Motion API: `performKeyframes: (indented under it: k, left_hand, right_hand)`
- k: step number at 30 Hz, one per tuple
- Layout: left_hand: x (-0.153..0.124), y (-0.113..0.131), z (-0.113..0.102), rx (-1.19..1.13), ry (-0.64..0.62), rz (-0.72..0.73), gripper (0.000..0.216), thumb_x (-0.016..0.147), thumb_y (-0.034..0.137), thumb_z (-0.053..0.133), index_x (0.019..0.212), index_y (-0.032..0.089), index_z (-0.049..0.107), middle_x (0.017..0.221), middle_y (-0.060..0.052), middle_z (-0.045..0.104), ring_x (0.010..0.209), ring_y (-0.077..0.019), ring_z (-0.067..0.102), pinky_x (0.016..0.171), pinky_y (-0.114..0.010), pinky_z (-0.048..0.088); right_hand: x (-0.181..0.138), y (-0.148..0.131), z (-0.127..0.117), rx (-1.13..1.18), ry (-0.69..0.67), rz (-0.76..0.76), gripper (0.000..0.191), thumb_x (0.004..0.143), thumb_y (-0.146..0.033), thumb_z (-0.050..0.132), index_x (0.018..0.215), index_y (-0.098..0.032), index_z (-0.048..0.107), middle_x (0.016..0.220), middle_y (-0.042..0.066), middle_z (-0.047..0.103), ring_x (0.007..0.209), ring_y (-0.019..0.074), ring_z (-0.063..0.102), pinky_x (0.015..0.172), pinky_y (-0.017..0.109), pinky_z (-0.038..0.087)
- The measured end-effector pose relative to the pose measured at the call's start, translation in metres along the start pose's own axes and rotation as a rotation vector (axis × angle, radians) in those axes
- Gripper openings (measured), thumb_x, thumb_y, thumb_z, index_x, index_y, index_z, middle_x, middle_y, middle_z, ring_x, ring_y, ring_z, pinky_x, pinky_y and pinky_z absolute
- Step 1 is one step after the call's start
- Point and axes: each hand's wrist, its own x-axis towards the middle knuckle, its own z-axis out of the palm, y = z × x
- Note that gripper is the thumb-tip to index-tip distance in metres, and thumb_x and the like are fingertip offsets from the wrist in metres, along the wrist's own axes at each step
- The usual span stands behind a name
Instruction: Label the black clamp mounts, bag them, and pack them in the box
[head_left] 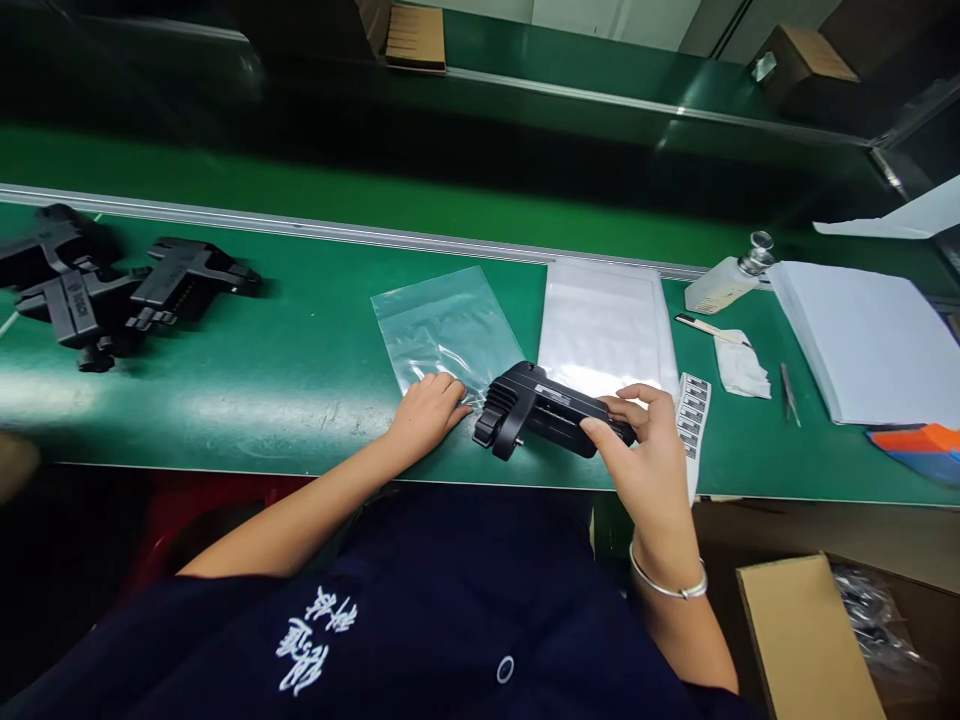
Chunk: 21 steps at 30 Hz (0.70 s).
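My right hand grips one end of a black plastic device, thumb on the near side and fingers on the far side. A printed label shows along the device's top, and a curved bracket is at its left end. That end is close to my left hand, whose fingers are curled on the near edge of a clear plastic bag. The bag lies flat on the green bench. Behind the device is a stack of white plastic bags, and a sheet of printed labels lies partly behind my right hand.
Several similar black devices lie at the left. At the right are a dispenser bottle, a brush, a white cloth, tweezers and a white paper stack. A cardboard box stands below the bench edge.
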Motion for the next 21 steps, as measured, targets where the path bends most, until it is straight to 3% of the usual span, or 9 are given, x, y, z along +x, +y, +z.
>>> performKeyframes:
  k: [4,11,13,17,21]
  left_hand:
    - [0.006,-0.003,-0.001,-0.044,-0.045,-0.006,0.021,0.094,0.019,0.045,0.088,0.017,0.064,0.092,-0.011,0.066,0.088,-0.0267,0.061,0.075,-0.037,0.048]
    - [0.012,-0.023,-0.013,-0.266,-0.081,-0.032,0.03,0.096,0.025,0.041,0.095,0.02,0.071,0.101,-0.006,0.075,0.093,-0.0235,0.069,0.075,-0.03,0.051]
    - [0.012,-0.024,-0.016,-0.238,-0.045,-0.086,0.031,0.096,0.025,0.04,0.098,0.02,0.07,0.102,-0.006,0.075,0.093,-0.0236,0.07,0.072,-0.029,0.05]
    - [0.012,-0.017,-0.013,-0.081,0.175,-0.142,0.033,0.099,0.025,0.034,0.105,0.016,0.065,0.101,-0.01,0.073,0.09,-0.0235,0.07,0.066,-0.028,0.048]
    - [0.011,-0.016,-0.003,-0.041,0.146,-0.055,0.026,0.099,0.028,0.042,0.111,0.015,0.061,0.093,-0.011,0.073,0.081,-0.0231,0.071,0.062,-0.027,0.046]
  right_hand:
    - [-0.001,-0.002,0.0,-0.001,-0.013,0.012,0.044,0.078,-0.044,0.07,0.112,-0.028,0.048,0.1,0.004,0.073,0.096,0.0266,0.07,0.088,0.045,0.05]
    - [-0.001,-0.006,0.0,0.041,-0.027,0.047,0.043,0.076,-0.042,0.072,0.109,-0.028,0.048,0.101,0.003,0.073,0.097,0.026,0.069,0.091,0.047,0.05]
    - [-0.001,-0.007,-0.001,0.061,-0.025,0.053,0.044,0.075,-0.043,0.073,0.109,-0.028,0.049,0.1,0.004,0.073,0.097,0.0261,0.069,0.091,0.047,0.049]
    - [0.0,0.006,0.001,0.201,-0.016,0.037,0.047,0.074,-0.042,0.075,0.109,-0.027,0.048,0.103,0.006,0.072,0.102,0.0255,0.068,0.092,0.045,0.05]
    - [0.004,0.042,0.012,0.481,0.008,-0.041,0.053,0.071,-0.052,0.076,0.106,-0.026,0.045,0.105,0.01,0.071,0.1,0.0265,0.069,0.086,0.044,0.053]
